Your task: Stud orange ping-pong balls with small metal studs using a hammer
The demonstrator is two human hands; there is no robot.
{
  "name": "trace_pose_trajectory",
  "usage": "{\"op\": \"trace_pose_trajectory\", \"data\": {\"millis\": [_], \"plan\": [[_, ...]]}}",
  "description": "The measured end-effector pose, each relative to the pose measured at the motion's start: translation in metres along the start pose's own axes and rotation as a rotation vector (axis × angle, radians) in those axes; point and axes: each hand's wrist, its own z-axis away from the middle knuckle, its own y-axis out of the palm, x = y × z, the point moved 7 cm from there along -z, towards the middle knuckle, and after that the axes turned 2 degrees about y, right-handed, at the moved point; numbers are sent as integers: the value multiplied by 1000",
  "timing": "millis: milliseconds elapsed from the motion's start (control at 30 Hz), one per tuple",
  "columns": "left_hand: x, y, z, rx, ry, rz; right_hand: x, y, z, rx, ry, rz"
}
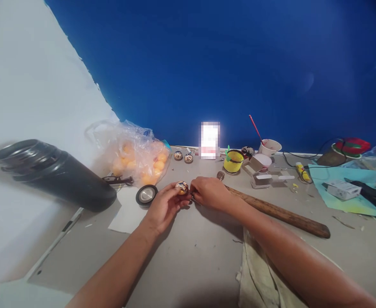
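A small orange ball covered in a dark and white pattern (182, 187) is held in the fingers of my left hand (166, 204). Just to its right, my right hand (211, 193) is closed, fingertips close by the ball; what they pinch, if anything, is hidden. Behind the hands, two similar patterned balls (188, 158) rest near the wall. A round black lid with a metal centre (147, 195) lies left of my left hand, partly on a white sheet (124, 209). Past my right hand stretches a long wooden handle (280, 210), partly covered by my forearm.
A tall dark flask (60, 175) and a plastic bag of orange balls (156, 162) stand at left. Beyond are a glowing blurred screen (210, 140), a yellow pot (233, 162), a paper cup (270, 147) and an opened small box (260, 179). A cloth (261, 269) lies in front.
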Motion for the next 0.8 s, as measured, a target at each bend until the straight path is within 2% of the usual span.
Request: {"op": "trace_pose_trajectory", "data": {"millis": [167,333,467,633,800], "plan": [[-5,-1,2,-34,34,24,-10,0,-4,-55,-65,-219],[-8,0,3,-32,67,21,-19,-5,-4,-3,-14,-475],[-12,1,5,-33,128,-19,-25,-4,-4,59,13,-822],[-18,3,8,-32,231,-88,-31,-4,-4,70,83,-1229],[-19,5,11,-1,255,-153,-30,-3,-3,120,38,-1526]]}}
